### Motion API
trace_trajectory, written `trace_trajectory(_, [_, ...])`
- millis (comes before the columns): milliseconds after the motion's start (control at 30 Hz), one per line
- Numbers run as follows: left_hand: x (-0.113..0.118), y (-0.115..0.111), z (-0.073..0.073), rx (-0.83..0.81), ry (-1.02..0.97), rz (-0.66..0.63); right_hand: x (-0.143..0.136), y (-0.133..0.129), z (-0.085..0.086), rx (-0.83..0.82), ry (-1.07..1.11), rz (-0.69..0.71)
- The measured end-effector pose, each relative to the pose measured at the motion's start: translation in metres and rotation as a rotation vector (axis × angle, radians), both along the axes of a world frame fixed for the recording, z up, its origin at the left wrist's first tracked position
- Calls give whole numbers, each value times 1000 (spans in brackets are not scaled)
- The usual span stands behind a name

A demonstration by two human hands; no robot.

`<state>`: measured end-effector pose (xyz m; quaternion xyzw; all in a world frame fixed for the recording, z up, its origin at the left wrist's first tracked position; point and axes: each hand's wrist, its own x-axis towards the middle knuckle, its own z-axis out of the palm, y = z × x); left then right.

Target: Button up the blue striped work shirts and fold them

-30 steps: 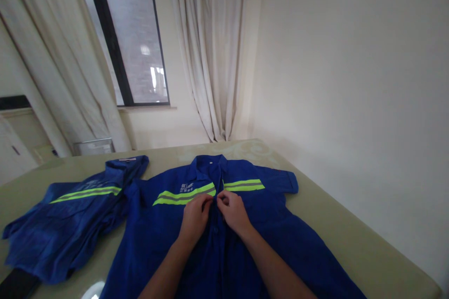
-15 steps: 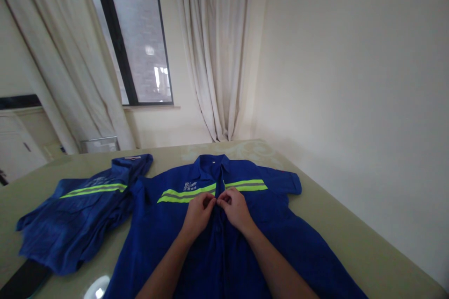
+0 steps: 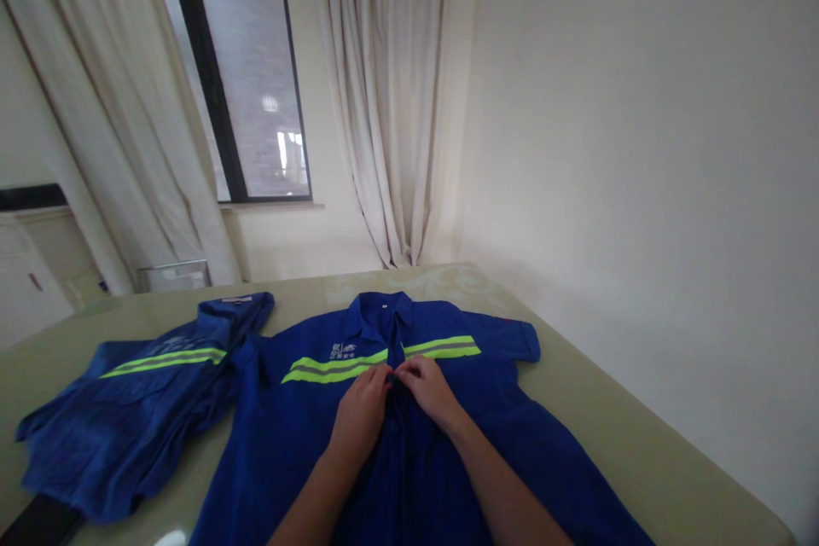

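A blue short-sleeved work shirt (image 3: 294,435) lies spread face up, collar away from me, with a yellow-green and grey reflective band across the chest and a white logo above it. At its front opening, just below the band, my left hand (image 3: 363,409) pinches the placket edge. Fingertips almost touching it, my right hand (image 3: 427,388) pinches the other edge of the front. Whether a button sits between the fingers is hidden. Above the hands the collar stays parted.
A second blue shirt (image 3: 134,409) with the same band lies crumpled at the left, touching the first one's sleeve. Beneath it a dark flat object (image 3: 42,522) sticks out. The pale green table (image 3: 614,418) meets the wall on the right; curtains (image 3: 390,102) hang behind.
The left hand has turned, its back now more upward and its fingers closer to the right hand's. Both still pinch the shirt front. The view has shifted slightly.
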<state>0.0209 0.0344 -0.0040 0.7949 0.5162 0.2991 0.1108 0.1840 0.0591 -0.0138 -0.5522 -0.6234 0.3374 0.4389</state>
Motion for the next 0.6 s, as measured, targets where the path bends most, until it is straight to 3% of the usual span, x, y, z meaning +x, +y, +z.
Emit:
trace_trajectory(200, [-7,12,-1,52,-25,35,-6,-11,5,140,-114,-100])
trace_trajectory(333, [-8,11,-6,80,20,58,-13,-21,10,121,-328,-161])
trace_trajectory(467, [-3,-6,-15,88,165,16,-18,-24,21,56,-426,-227])
trace_trajectory(600, [-1,-39,-26,121,296,24,-23,-19,29,-9,-562,-319])
